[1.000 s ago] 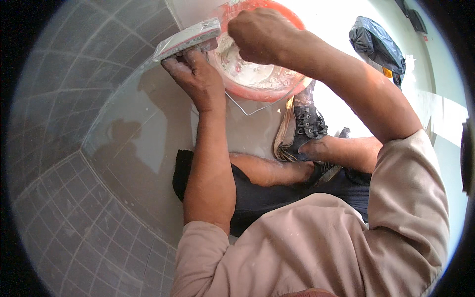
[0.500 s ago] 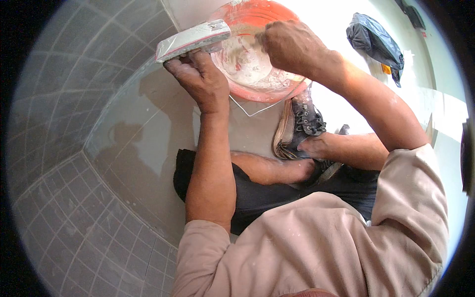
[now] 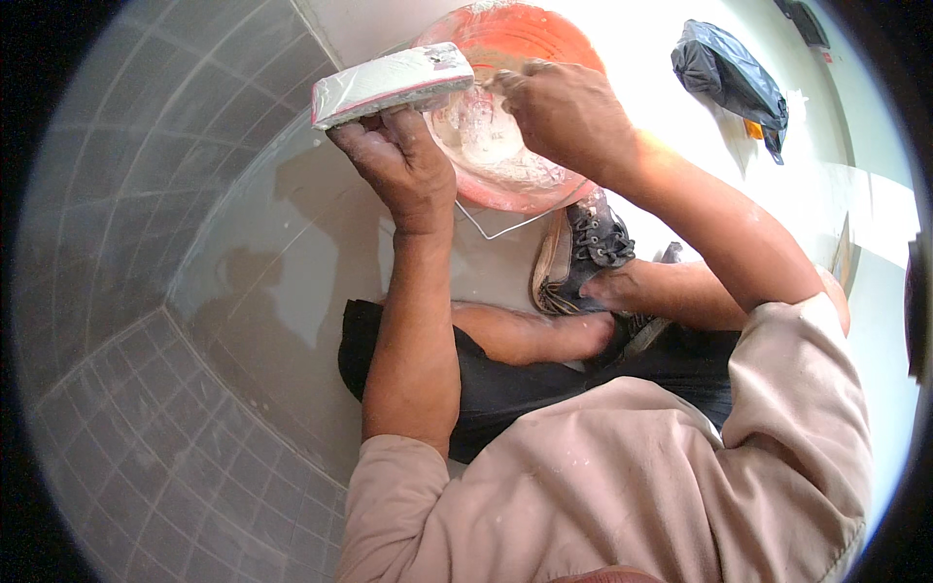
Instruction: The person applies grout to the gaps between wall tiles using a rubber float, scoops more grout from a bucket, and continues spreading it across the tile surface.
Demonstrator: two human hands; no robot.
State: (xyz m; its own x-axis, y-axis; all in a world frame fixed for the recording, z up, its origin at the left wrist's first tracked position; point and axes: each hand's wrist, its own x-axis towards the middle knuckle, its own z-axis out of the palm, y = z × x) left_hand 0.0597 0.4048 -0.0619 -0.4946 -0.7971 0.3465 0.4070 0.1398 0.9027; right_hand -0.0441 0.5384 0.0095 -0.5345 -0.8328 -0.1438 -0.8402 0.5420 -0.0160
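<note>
My left hand (image 3: 398, 165) is closed from below around a white rectangular block (image 3: 389, 83) with a pinkish-red edge, a smeared white surface and a greyish patch at its right end. The block is held level with the rim of an orange bucket (image 3: 583, 44), overlapping its left side. Pale, wet-looking paste (image 3: 496, 141) coats the inside of the bucket. Over the bucket, my right hand (image 3: 564, 112) is closed, its fingertips close to the block's right end; whatever it grips is too small and blurred to make out.
A wire handle (image 3: 491, 236) hangs at the bucket's near side, by my dark laced shoe (image 3: 601, 233). Grey tiled wall (image 3: 126, 194) rises at the left. A dark plastic bag (image 3: 729, 78) lies on the brightly lit floor at the right.
The block has shifted slightly right, and its right end now shows the greyish patch. My right hand has moved a little left and down, closer to the block.
</note>
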